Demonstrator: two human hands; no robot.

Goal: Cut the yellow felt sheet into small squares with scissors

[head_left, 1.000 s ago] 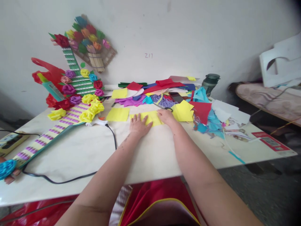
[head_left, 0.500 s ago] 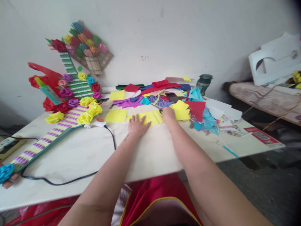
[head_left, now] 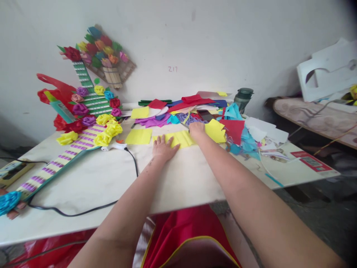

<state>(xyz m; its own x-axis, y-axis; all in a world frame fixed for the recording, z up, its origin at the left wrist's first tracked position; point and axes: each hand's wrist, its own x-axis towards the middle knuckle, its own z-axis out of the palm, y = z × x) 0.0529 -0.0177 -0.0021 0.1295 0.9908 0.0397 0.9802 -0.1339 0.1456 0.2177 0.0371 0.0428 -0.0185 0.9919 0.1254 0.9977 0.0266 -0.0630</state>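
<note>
My left hand (head_left: 165, 148) lies flat with fingers spread on the left end of a creased yellow crepe paper strip (head_left: 182, 138), pressing it to the table. My right hand (head_left: 196, 130) is closed round a pair of scissors (head_left: 184, 125); only a slim grey blade and a bit of dark handle show, pointing left just beyond the strip. To the right of that hand is another yellow paper piece (head_left: 215, 131) with a jagged edge. A yellow rectangle (head_left: 138, 136) lies left of my left hand.
A white glue gun (head_left: 114, 146) with a black cord (head_left: 69, 214) is at left, by a flower-covered guitar-shaped craft (head_left: 64, 158). Coloured paper sheets (head_left: 156, 112) pile at the back. Blue scraps (head_left: 247, 143), a red sheet (head_left: 233, 131) and a dark bottle (head_left: 243, 99) are at right.
My right hand, with the scissors, has moved slightly left and away from me, off the right end of the strip. My left hand stays on the paper. The view has shifted a little.
</note>
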